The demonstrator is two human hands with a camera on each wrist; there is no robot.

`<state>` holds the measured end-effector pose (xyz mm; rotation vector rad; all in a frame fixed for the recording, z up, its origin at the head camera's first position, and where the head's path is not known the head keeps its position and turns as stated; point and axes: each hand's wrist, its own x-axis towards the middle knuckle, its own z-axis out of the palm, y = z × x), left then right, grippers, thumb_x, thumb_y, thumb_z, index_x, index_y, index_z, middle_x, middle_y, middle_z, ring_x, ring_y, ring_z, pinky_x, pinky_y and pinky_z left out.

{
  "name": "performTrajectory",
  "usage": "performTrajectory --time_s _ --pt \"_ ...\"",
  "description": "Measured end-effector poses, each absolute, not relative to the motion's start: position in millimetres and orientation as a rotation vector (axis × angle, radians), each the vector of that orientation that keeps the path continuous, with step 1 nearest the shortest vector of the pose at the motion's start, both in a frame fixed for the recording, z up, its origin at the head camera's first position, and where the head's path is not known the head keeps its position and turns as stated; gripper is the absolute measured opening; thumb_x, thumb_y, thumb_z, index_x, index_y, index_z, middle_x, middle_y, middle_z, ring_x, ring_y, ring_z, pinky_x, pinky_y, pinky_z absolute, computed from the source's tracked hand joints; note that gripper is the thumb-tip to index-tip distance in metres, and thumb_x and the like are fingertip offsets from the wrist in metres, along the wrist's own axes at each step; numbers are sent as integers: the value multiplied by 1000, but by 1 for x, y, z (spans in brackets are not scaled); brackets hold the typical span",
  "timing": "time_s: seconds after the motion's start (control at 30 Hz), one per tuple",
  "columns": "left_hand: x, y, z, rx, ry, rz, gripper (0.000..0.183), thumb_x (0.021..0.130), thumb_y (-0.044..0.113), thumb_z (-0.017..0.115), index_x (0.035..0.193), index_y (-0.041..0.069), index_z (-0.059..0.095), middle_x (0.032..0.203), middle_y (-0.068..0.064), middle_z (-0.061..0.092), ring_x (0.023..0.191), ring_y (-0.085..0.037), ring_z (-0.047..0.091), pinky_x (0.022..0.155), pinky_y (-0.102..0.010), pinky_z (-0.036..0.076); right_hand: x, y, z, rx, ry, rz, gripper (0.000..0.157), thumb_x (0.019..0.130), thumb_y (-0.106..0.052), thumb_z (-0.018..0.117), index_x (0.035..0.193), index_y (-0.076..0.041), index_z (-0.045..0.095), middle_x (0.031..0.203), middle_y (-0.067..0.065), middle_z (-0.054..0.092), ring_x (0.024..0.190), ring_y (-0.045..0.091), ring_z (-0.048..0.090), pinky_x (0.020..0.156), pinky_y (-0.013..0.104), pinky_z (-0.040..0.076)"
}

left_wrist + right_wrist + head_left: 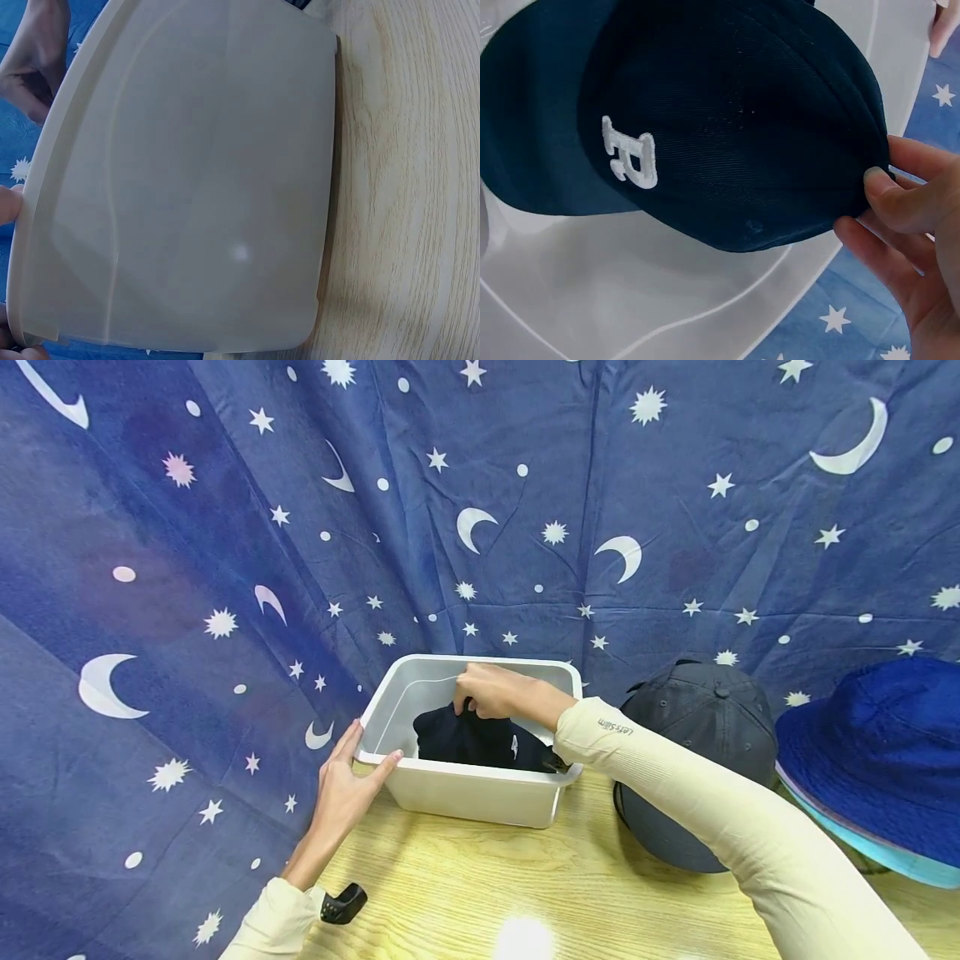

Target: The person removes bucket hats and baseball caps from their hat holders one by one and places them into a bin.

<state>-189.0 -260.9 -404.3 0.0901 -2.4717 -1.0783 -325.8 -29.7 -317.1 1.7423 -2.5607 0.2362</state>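
Observation:
A dark navy baseball cap with a white embroidered letter is inside a white plastic bin. My right hand pinches the crown of the cap between thumb and fingers, its brim pointing away from the hand in the right wrist view. My left hand holds the bin's left front corner, thumb over the front rim and fingers along the left side. In the left wrist view the bin's outer wall fills most of the picture, with only fingertips at its rim.
Right of the bin, a dark grey cap sits on top of another dark cap on the wooden table. Farther right is a blue bucket hat over a light blue brim. A blue curtain with moons and stars hangs behind.

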Motion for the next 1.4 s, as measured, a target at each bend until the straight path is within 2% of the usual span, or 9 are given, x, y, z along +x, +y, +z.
performTrajectory --time_s 0.37,0.6,0.77,1.07,1.3,1.4 --pt "-189 -255 -402 67 -2462 -1078 83 78 39 76 140 -4 41 148 -10 38 136 -28 33 110 -44 28 -330 -34 -325 1687 -2651 246 30 76 14 58 90 -5 76 93 6 71 92 19 64 82 24 51" --pt "-188 -254 -402 75 -2474 -1083 83 78 39 76 140 -4 41 148 -10 38 136 -28 32 110 -43 27 -325 -39 -329 1660 -2825 273 35 80 12 54 103 -5 74 107 7 68 105 21 60 89 27 49" --pt "-187 -254 -402 63 -2471 -1079 83 79 39 75 140 -5 41 147 -11 38 136 -29 33 110 -44 27 -321 -38 -328 1627 -2908 329 31 84 6 59 109 -7 72 112 5 67 109 19 58 92 26 47" --pt "-186 -258 -403 79 -2475 -1057 82 79 40 75 139 -4 42 148 -9 38 135 -29 34 110 -44 28 -319 -30 -312 1603 -2902 529 26 82 -2 68 108 -2 70 110 8 68 106 22 62 91 27 48" --pt "-187 -260 -404 95 -2482 -1069 82 80 41 74 140 -4 41 148 -9 37 136 -28 32 110 -44 27 -316 -18 -298 1553 -2881 571 26 81 -8 72 108 -8 72 108 3 69 101 21 64 85 24 49" --pt "-187 -259 -404 95 -2488 -1073 82 80 41 74 140 -4 41 149 -9 37 137 -28 32 110 -44 27 -315 -13 -293 1530 -2860 596 27 81 -8 72 108 -7 72 108 3 69 99 20 64 84 24 50"
